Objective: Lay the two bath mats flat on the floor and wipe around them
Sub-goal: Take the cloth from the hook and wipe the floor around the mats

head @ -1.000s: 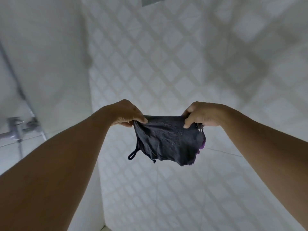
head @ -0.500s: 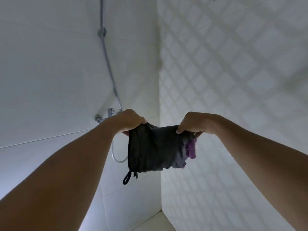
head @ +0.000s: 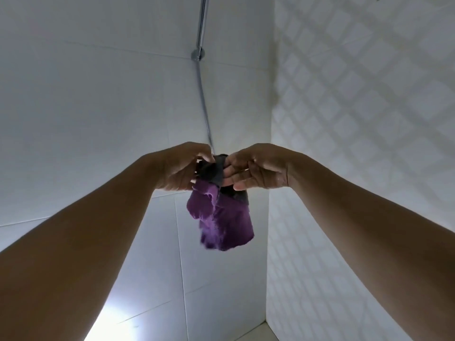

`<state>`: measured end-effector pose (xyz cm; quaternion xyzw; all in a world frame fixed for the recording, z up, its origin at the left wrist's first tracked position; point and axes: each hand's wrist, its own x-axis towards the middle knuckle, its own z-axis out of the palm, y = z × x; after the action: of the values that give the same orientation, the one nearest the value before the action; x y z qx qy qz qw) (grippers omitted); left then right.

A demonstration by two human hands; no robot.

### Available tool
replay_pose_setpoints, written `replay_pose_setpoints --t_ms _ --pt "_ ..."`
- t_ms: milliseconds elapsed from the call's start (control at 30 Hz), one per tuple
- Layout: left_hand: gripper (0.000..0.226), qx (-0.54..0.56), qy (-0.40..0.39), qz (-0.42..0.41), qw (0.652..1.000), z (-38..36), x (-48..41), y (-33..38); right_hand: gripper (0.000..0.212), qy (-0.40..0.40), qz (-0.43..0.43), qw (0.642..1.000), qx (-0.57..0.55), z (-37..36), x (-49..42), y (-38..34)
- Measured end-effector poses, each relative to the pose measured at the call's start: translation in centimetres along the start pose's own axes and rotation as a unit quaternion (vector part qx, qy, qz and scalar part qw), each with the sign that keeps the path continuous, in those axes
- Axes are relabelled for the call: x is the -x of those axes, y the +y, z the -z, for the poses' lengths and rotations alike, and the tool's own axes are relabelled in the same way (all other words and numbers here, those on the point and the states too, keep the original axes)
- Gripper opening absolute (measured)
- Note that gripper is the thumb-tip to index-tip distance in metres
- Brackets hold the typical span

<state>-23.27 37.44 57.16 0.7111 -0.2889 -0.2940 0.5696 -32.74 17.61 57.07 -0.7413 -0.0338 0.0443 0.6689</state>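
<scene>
A left hand (head: 177, 168), at the purple cloth's (head: 221, 217) 10 o'clock, and a right hand (head: 261, 168), at its 2 o'clock, are both pinching its dark top edge in their fingers (head: 234, 179) before a tiled shower corner (head: 269, 119). No bath mat is showing in view. By the look of it, the laying and the wiping are both remaining to be done.

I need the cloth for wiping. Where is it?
Head view, centre: the cloth hangs from the left hand and right hand, which hold its top, just left of the wall corner.
</scene>
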Motion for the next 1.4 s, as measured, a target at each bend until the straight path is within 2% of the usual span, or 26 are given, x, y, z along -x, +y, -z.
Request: replay_pose_setpoints --t_ms 100,167,267,367,433,500,633,767,867,933,1000,1067,1167,1300,1400 --pt "0.048 -0.078 -0.008 -0.023 0.997 1.4 0.5 -0.3 0.019 0.084 0.018 0.992 0.091 -1.4 -2.2 -0.1" --pt "0.034 -0.142 0.027 -0.036 0.989 2.3 0.3 -0.9 0.019 0.12 0.023 0.982 0.141 -1.8 -3.6 0.5" --pt "0.032 -0.155 0.065 -0.048 0.985 3.4 -0.2 -2.1 0.027 0.146 0.035 0.976 0.155 -2.1 -4.9 2.1" --pt "0.035 -0.123 0.06 -0.047 0.989 4.1 -0.5 -3.4 0.049 0.092 -0.02 0.988 0.124 -1.2 -6.1 4.4" --pt "0.031 -0.113 0.072 -0.043 0.99 4.4 -0.7 -3.9 0.049 0.015 -0.061 0.994 0.095 -0.5 -6.9 6.1" --pt "0.024 -0.12 0.103 -0.036 0.987 4.6 -1.2 -4.2 0.048 -0.015 -0.064 0.994 0.083 -0.2 -7.9 7.4" --pt "0.02 -0.115 0.188 -0.021 0.975 4.8 -2.5 -5.8 0.037 -0.003 -0.002 0.999 0.044 -0.2 -9.5 8.3" --pt "0.039 -0.002 0.163 0.033 0.986 4.0 -3.5 -8.3 0.022 0.027 0.017 0.999 0.006 0.5 -11.3 8.8" --pt "0.045 0.052 0.153 0.053 0.985 3.0 -4.6 -10.8 0.021 0.047 -0.004 0.999 -0.017 1.4 -13.4 10.8" --pt "0.036 0.049 0.174 0.063 0.982 2.2 -5.6 -13.2 0.022 0.048 -0.034 0.998 -0.037 1.5 -14.7 13.3" --pt "0.037 0.038 0.231 0.081 0.969 1.3 -6.3 -16.5 0.024 0.031 -0.075 0.995 -0.055 1.1 -15.5 16.7" --pt "0.042 0.052 0.291 0.112 0.949 0.4 -6.4 -20.9 0.025 -0.027 -0.121 0.989 -0.085 0.4 -16.0 21.5" --pt "0.044 0.062 0.357 0.183 0.914 -1.5 -5.0 -29.1 0.038 -0.088 -0.19 0.974 -0.079 -1.6 -16.3 30.2" --pt "0.04 0.061 0.397 0.284 0.87 -4.4 -0.7 -39.5 0.046 -0.153 -0.275 0.947 -0.059 -6.4 -14.4 40.8" --pt "0.038 0.045 0.409 0.34 0.845 -6.5 3.0 -46.7 0.048 -0.208 -0.317 0.925 -0.003 -10.3 -11.9 47.0"
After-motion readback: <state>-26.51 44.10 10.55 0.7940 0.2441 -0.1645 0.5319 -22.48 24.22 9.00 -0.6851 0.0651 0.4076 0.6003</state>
